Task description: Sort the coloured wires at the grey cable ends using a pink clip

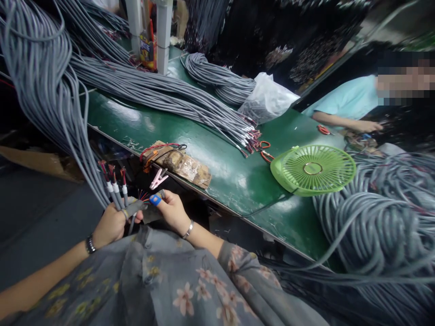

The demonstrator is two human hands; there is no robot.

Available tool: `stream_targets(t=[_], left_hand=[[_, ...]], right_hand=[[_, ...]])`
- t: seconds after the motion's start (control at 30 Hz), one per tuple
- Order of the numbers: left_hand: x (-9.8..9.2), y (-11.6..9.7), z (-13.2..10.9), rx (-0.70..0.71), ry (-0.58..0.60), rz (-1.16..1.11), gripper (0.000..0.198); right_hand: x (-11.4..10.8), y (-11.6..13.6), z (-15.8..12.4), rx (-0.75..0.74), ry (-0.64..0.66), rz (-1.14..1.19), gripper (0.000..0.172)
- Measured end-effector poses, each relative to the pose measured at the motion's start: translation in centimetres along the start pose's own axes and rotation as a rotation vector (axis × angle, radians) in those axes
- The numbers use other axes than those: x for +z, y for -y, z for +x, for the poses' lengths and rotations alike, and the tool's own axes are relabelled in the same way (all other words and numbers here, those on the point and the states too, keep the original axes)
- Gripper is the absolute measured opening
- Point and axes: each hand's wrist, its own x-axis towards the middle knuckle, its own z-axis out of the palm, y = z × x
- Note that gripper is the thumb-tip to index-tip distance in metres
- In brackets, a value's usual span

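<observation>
My left hand (113,222) is closed around several grey cables (97,185), whose stripped ends with red inner wires and white bands stand up above the fist. Grey covers wrap some of its fingers. Just to the right, my right hand (171,209) pinches the thin coloured wires (144,197) fanning out of one cable; a blue cover is on its thumb. A pink clip (158,179) sits right above that hand, at the table's edge beside a taped wooden block (185,166) with red and black wires.
On the green table (234,176) lie a long cable bundle (163,97), a green fan (312,170), orange-handled tools (267,156) and a plastic bag (268,97). Coiled cables (380,217) fill the right side. A person in light blue (350,99) works across the table.
</observation>
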Motion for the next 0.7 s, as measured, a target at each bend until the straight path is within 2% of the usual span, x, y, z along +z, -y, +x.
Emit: stream_targets(t=[0.13, 0.23, 0.33, 0.43, 0.7], left_hand=[[-0.1, -0.2, 0.2, 0.035, -0.031, -0.016, 0.029], [-0.4, -0.1, 0.1, -0.004, -0.007, -0.010, 0.028], [-0.3, -0.1, 0.0, -0.048, 0.023, -0.022, 0.029], [-0.2, 0.1, 0.1, -0.049, 0.045, 0.013, 0.029], [-0.8, 1.4, 0.8, 0.021, 0.117, 0.124, 0.027]], right_hand=[[-0.6, -1.3, 0.3, 0.061, -0.033, 0.102, 0.058], [-1.1, -2.1, 0.2, 0.130, 0.022, 0.152, 0.056], [-1.1, -1.8, 0.0, 0.179, 0.097, 0.159, 0.058], [-0.6, -0.9, 0.1, 0.161, 0.130, 0.131, 0.056], [0.5, 0.1, 0.2, 0.146, 0.022, 0.107, 0.054]])
